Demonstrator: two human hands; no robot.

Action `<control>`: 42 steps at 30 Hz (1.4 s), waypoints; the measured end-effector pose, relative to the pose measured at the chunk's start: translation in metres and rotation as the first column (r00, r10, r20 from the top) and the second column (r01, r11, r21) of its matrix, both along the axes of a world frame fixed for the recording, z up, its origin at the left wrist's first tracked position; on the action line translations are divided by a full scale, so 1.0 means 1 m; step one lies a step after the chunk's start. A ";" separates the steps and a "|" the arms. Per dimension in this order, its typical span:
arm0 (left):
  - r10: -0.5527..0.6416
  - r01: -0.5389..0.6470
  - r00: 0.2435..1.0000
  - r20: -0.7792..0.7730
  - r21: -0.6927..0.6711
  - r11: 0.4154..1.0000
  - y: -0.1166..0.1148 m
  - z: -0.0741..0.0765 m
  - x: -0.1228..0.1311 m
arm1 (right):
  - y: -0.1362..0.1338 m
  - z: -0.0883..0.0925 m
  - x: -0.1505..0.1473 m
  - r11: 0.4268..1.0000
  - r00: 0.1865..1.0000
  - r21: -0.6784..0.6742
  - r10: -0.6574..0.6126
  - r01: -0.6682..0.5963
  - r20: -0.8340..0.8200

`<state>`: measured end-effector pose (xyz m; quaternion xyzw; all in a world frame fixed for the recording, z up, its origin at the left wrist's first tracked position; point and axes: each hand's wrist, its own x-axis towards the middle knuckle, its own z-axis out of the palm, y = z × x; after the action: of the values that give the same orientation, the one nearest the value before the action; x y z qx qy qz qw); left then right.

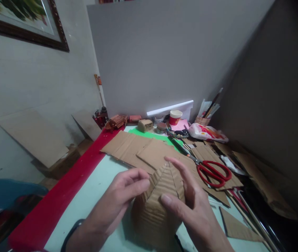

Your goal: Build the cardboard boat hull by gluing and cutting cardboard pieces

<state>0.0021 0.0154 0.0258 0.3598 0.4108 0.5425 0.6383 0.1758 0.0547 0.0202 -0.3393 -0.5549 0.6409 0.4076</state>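
Note:
A pyramid-shaped roof of corrugated cardboard (pixel 162 196) stands on the pale table (pixel 99 185) in front of me. My left hand (pixel 120 199) presses its fingers against the left slope, the fingertips bunched near the ridge. My right hand (pixel 191 206) wraps the right slope, with the thumb on the front face and the fingers reaching up to the tip. Both hands grip the cardboard piece between them.
Flat cardboard sheets (pixel 135 148) lie behind the roof. Red-handled scissors (pixel 212 171) rest to the right, with sticks and cardboard scraps (pixel 238 227) near them. A paper cup (pixel 175 117), small wooden models (pixel 116 121) and a brush holder (pixel 203 120) stand at the back. A red strip (pixel 67 189) edges the table's left.

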 end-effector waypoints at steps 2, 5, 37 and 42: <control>-0.018 0.018 0.998 -0.067 0.000 1.000 0.002 0.003 -0.003 | 0.000 0.001 0.001 1.000 1.000 0.018 -0.001 0.001 0.014; -0.053 0.058 0.988 -0.148 0.024 0.998 0.005 0.009 -0.004 | -0.001 0.003 0.001 0.999 1.000 0.042 -0.022 0.021 0.013; 0.150 0.186 0.802 -0.578 0.481 0.857 0.052 0.105 0.013 | 0.041 0.078 0.013 0.865 0.990 0.489 -0.053 0.111 -0.132; 0.222 0.101 0.838 -0.498 0.543 0.834 0.061 0.105 0.010 | 0.061 0.095 0.010 0.819 0.997 0.571 -0.024 0.065 -0.079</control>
<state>0.0117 0.0767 0.1311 0.6514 0.4128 0.5337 0.3471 0.1862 0.1160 0.1156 -0.1921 -0.6995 0.4461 0.5242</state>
